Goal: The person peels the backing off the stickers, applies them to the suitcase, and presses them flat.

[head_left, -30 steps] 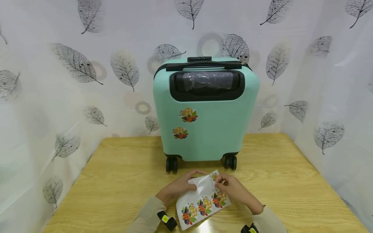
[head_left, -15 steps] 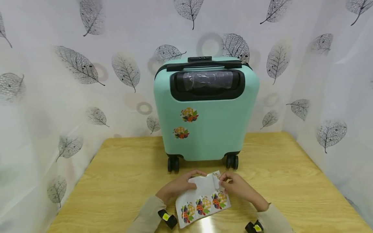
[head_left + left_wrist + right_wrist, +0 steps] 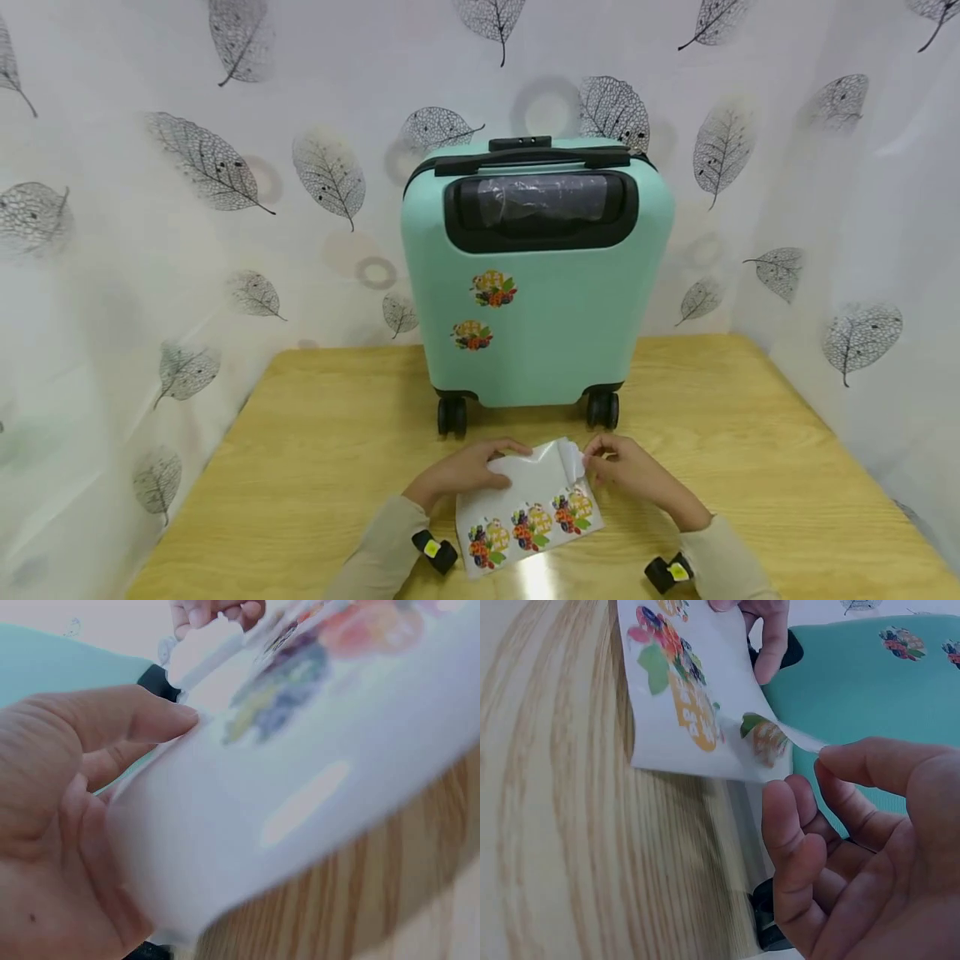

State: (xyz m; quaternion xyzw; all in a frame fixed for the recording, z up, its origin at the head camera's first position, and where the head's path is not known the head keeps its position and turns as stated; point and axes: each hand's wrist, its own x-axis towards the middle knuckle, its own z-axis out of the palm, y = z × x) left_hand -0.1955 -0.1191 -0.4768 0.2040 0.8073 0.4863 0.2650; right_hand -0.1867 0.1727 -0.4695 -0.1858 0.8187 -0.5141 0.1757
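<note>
Near the front of the table lies a white sticker sheet (image 3: 498,500), tilted in my hold, with a row of 3 fruit stickers along its near edge. My left hand (image 3: 467,468) grips its far left side, thumb on top, as the left wrist view also shows. At the far right corner, my right hand (image 3: 628,475) pinches the edge of a fruit sticker (image 3: 768,742) between thumb and forefinger. That sticker curls up, its white back (image 3: 572,460) showing in the head view, while part of it still meets the sheet.
A mint-green suitcase (image 3: 562,333) stands upright behind the hands on black wheels. Two fruit stickers sit on its left side, an upper sticker (image 3: 493,288) and a lower sticker (image 3: 472,335). A leaf-patterned curtain (image 3: 330,275) surrounds the wooden table (image 3: 315,467).
My right hand has moved to the right, lifting more of the sticker from the sheet and folding it back. The left hand keeps its grip. The head view has shifted slightly.
</note>
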